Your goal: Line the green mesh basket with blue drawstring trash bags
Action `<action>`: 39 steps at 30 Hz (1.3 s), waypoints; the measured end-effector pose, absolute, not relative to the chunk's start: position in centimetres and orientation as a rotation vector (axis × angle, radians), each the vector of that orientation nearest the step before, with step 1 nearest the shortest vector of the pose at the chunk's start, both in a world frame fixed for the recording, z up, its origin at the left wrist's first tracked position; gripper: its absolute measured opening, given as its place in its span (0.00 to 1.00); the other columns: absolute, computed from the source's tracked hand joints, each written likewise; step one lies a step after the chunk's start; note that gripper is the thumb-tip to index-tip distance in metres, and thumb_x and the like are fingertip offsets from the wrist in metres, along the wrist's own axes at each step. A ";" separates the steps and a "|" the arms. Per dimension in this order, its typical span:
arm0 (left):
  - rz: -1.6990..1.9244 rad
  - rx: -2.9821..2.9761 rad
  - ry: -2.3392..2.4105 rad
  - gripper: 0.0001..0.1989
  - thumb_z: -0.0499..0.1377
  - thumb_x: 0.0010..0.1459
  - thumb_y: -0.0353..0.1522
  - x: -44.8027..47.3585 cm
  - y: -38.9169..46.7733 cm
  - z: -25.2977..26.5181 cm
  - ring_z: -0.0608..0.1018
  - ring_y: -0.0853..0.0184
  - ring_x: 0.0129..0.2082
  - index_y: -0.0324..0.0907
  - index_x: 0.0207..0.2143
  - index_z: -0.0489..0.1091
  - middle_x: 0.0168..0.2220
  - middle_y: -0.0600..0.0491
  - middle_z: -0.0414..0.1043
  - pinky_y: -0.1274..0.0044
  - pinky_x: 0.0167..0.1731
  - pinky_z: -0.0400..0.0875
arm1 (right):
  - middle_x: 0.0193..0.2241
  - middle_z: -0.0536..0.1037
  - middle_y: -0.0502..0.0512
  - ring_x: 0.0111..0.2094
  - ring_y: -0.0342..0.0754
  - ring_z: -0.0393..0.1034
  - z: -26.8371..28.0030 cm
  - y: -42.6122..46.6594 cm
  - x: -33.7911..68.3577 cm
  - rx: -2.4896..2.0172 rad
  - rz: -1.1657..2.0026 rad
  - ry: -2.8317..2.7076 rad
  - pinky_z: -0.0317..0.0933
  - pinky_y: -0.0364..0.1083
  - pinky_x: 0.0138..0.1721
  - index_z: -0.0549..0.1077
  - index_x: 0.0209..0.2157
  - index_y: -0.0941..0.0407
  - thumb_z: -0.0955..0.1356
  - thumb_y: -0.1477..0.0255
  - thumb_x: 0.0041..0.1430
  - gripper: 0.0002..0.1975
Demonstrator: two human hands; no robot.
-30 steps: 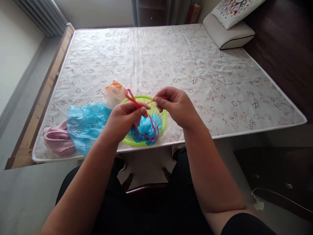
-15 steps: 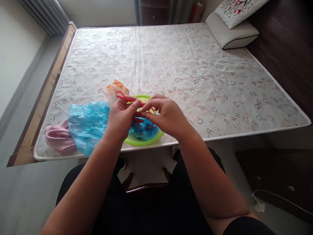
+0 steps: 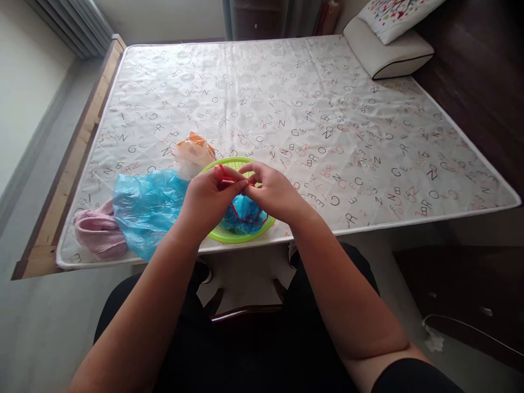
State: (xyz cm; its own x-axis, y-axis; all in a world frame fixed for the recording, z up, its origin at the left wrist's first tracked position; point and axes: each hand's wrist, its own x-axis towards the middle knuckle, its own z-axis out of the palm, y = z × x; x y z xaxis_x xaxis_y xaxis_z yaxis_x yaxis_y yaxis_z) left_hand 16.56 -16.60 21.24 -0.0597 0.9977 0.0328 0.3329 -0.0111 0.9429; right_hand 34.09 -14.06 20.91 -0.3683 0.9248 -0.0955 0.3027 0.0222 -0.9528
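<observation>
Round green plastic basket (image 3: 229, 236) sits at near mattress edge (image 3: 368, 228); open sheet beyond. Left hand (image 3: 204, 199) and right hand (image 3: 272, 191), fingertips pinched shut, grip thin red string (image 3: 229, 177) over basket.

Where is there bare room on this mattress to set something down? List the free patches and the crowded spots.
Free: the mattress from the green basket back to the pillows, and its whole right side. Crowded: the near left corner, with the blue bag, pink cloth, orange-white bag and both hands working red string over the basket.
</observation>
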 end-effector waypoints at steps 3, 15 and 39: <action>1.115 1.599 1.523 0.02 0.70 0.58 0.31 16.6 -16.7 20.9 0.84 0.65 0.35 0.43 0.35 0.84 0.34 0.53 0.84 0.74 0.39 0.80 | 0.39 0.82 0.53 0.37 0.46 0.74 20.6 -13.7 34.5 -1.199 1.502 -1.645 0.68 0.46 0.39 0.79 0.45 0.53 0.76 0.60 0.63 0.14; 1.312 1.780 1.326 0.01 0.71 0.61 0.30 16.6 -16.6 20.0 0.87 0.64 0.42 0.44 0.35 0.83 0.41 0.52 0.86 0.71 0.49 0.82 | 0.37 0.82 0.52 0.37 0.43 0.74 19.2 -12.5 35.4 -0.969 1.710 -1.254 0.70 0.44 0.39 0.81 0.39 0.54 0.79 0.59 0.57 0.15; 1.527 0.911 1.640 0.10 0.72 0.60 0.35 7.7 -13.4 15.0 0.83 0.69 0.30 0.39 0.33 0.76 0.30 0.52 0.79 0.78 0.36 0.81 | 0.25 0.67 0.40 0.24 0.38 0.66 15.3 -8.9 38.6 -1.021 1.242 -0.513 0.72 0.41 0.33 0.62 0.35 0.51 0.72 0.53 0.70 0.21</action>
State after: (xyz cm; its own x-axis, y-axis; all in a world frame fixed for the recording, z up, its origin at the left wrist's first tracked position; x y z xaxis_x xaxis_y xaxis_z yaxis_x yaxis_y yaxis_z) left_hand 7.67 -13.37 14.98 -0.5018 0.8644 -0.0325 0.0291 0.0545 0.9981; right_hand 38.60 -8.93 15.32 0.2921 0.9363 -0.1951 -0.5251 -0.0134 -0.8509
